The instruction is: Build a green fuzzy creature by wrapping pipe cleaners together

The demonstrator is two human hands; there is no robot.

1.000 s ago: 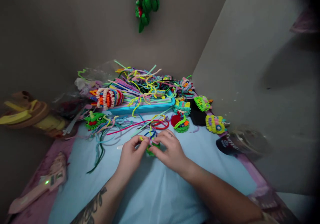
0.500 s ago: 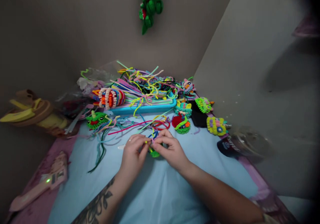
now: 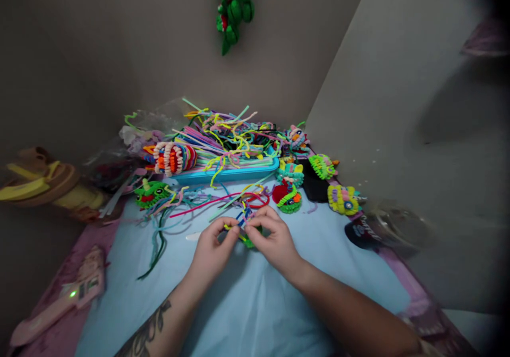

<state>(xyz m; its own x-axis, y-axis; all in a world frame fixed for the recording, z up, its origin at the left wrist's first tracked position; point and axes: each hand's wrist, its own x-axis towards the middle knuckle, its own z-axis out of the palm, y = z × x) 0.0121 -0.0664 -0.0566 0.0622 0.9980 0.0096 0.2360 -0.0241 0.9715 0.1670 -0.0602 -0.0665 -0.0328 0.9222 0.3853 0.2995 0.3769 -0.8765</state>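
My left hand (image 3: 215, 244) pinches a yellow pipe cleaner (image 3: 228, 227) between thumb and fingers. Opposite it, my right hand (image 3: 275, 241) is closed on a small pipe cleaner figure, with thumb and forefinger at its pink part. The figure's green body (image 3: 248, 242) shows below the fingertips, and blue pipe cleaner (image 3: 241, 218) sticks up between the hands. Much of the figure is covered by my fingers. Just beyond lie a red pipe cleaner loop (image 3: 261, 201) and loose strands. A thin white item (image 3: 193, 236) lies beside my left hand.
A blue tray (image 3: 223, 175) heaped with pipe cleaners stands at the back. Finished figures surround it, including a green horned one (image 3: 151, 193) and a red-and-green one (image 3: 287, 197). A pink glue gun (image 3: 59, 306) lies left; a clear cup (image 3: 392, 225) lies right, beyond a black phone (image 3: 315, 187).
My left fingers have shifted on the yellow pipe cleaner, and more of it shows. The right hand keeps its grip on the figure. The whole view has shifted slightly.
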